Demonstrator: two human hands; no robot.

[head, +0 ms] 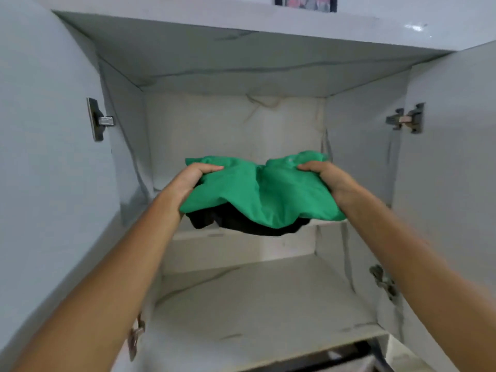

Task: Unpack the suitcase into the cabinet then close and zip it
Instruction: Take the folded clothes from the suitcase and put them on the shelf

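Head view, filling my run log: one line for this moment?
stage: shelving | left hand, right hand: hold green garment over dark garment | cabinet: open

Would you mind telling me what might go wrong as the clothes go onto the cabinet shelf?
1. The black garment sags below the green garment between the left hand and right hand; it may slip out or catch on the shelf edge.
2. Each grip is only at a side, so the bunched pile could unfold when set down.
3. The pile looks nearly as wide as the cabinet opening, so it may snag.
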